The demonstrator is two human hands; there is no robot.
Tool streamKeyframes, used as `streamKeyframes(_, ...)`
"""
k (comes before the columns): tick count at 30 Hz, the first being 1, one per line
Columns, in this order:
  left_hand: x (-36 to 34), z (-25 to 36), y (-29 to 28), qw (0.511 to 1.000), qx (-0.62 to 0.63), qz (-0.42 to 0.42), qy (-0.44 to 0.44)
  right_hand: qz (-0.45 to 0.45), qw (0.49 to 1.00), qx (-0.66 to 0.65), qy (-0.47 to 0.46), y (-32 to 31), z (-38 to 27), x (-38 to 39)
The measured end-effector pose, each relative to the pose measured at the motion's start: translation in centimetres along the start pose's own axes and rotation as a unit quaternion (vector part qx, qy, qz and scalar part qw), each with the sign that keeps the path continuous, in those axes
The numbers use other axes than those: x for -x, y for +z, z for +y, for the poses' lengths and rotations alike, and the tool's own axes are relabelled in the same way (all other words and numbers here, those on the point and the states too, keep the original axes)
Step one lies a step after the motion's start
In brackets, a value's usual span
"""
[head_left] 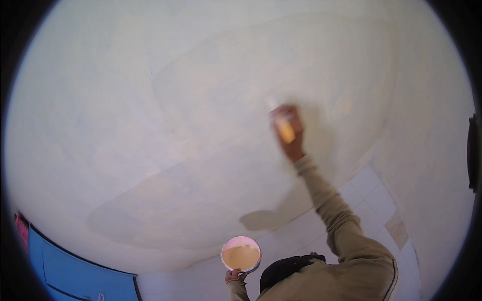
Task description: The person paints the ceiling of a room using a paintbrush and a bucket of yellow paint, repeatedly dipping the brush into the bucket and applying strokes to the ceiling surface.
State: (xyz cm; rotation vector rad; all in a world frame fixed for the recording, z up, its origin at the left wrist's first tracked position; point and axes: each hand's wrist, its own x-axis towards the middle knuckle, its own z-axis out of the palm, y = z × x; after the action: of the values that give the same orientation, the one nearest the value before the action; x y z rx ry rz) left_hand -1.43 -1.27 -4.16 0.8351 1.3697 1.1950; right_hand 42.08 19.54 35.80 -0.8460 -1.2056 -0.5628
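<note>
My right hand [287,125] is stretched out to the pale wall [201,90], its fingers closed round a paintbrush with a yellow handle [286,131]. Motion smears both, and the light brush head at the wall is hard to make out. Low in front of me, my left hand [236,275] grips a small round bucket [241,240] by its near side. Cream-coloured paint [241,257] lies inside it, below a pinkish inner wall. Across the wall spreads a large, slightly darker patch with a curved outline, and my right hand is within it.
A blue piece of furniture [83,271] with dark edges stands at the lower left, a pink thing [21,231] beside it. White floor tiles [369,188] run along the wall's foot, with one brownish tile [396,229] at the right. A dark object [472,153] sits at the far right edge.
</note>
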Motion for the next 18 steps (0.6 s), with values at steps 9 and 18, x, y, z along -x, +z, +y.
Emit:
streamKeyframes(9, 0.5, 1.1, 0.2, 0.999, 0.011, 0.022, -0.04, -0.07, 0.985, -0.142, 0.063, 2.6, -3.4, 0.6)
streamKeyframes(18, 0.4, 4.9, 3.1, 0.979, 0.106, 0.07, -0.157, 0.068, 0.986, -0.009, 0.15, -8.0, 8.4, 2.4)
